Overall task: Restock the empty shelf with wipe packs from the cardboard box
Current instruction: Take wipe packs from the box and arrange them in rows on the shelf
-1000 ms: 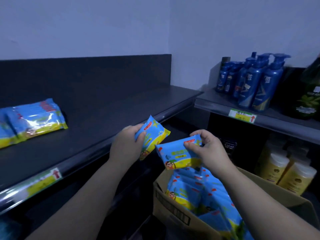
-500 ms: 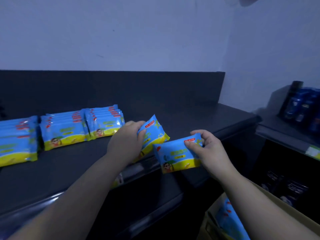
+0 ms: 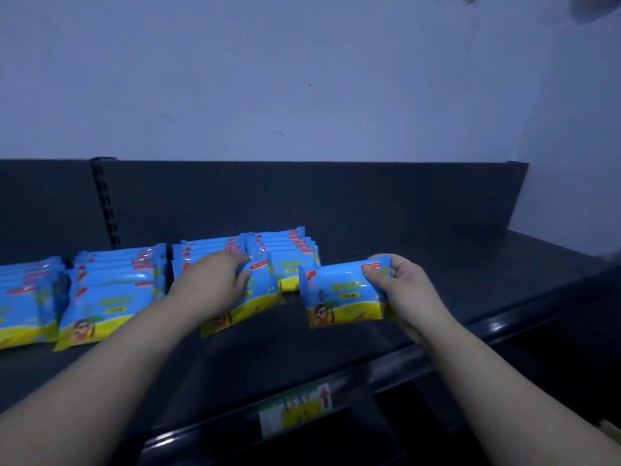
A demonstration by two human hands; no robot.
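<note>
My left hand (image 3: 215,287) gripped the first wipe pack (image 3: 260,295) from above, fingers curled over its upper edge. The pack was tilted, its yellow lower edge low over the dark shelf (image 3: 453,280); I could not tell whether it touched the surface. It sat just in front of the stocked packs (image 3: 114,287), which stood in leaning rows along the left and middle of the shelf, back toward the back panel (image 3: 336,196). My right hand (image 3: 406,294) pinched the second wipe pack (image 3: 339,297) at its right end, thumb on the printed face and fingers behind. That pack was just to the right of the first, over the bare part of the shelf. A yellow price label (image 3: 295,410) with a red arrow was on the shelf's front rail, between my forearms.
</note>
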